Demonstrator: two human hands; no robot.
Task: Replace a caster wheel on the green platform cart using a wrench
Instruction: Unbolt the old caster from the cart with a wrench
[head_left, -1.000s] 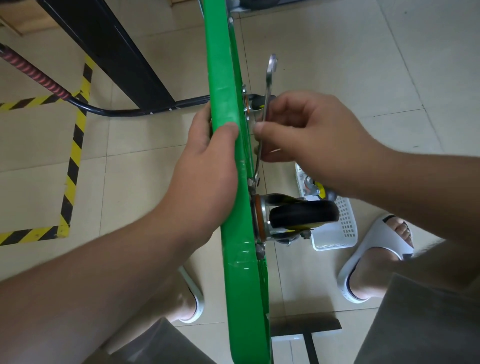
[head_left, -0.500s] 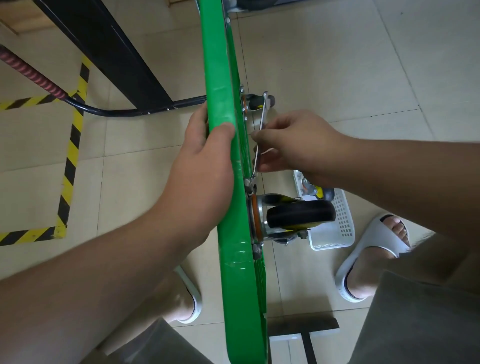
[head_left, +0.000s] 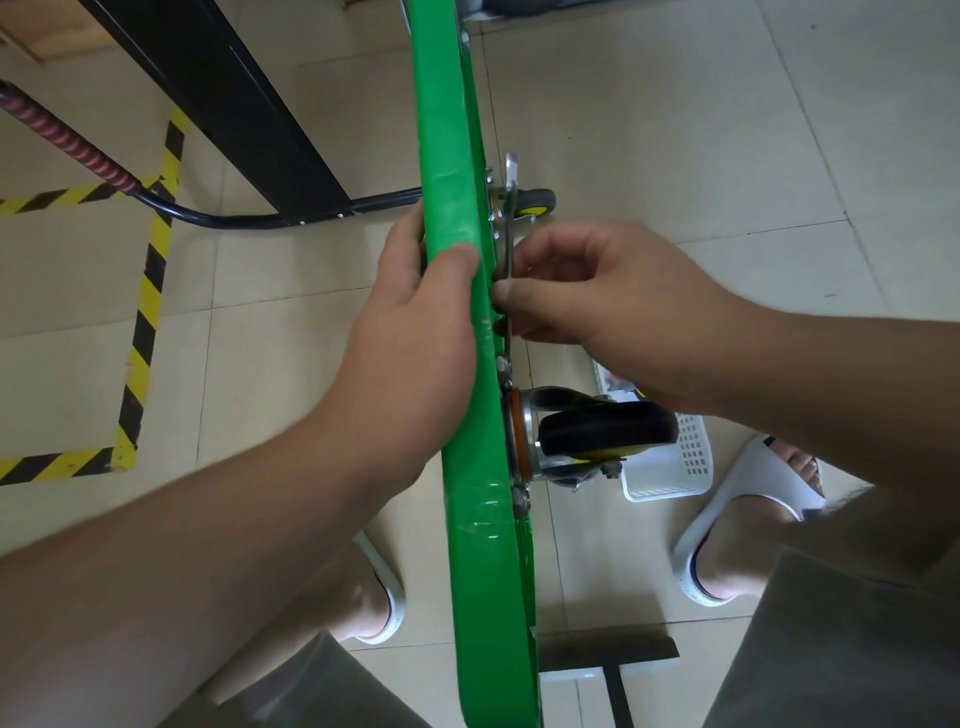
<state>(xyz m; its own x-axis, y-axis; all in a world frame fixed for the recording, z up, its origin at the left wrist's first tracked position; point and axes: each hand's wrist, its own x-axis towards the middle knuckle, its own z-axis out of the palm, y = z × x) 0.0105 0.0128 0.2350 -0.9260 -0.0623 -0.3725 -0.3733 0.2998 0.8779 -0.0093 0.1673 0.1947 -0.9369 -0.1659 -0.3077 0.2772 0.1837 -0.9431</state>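
Yellow-and-black tape (head_left: 150, 291) marks the floor left of the green platform cart (head_left: 478, 545), which stands on edge with both ends cut off by the frame. The left hand (head_left: 415, 353) grips the cart's rim, thumb across the near face, fingers hidden behind the deck. Just right of the cart, the wrench (head_left: 511, 228) lies edge-on along the underside, a thin sliver. Its lower end, near the bolt above the caster plate, is hard to make out. The right hand (head_left: 613, 296) pinches the wrench's shank between thumb and curled fingers. Below that hand, the black caster wheel (head_left: 608, 428) juts from the cart's underside. A white basket (head_left: 691, 457) further right of the cart is partly hidden by the forearm and the wheel.
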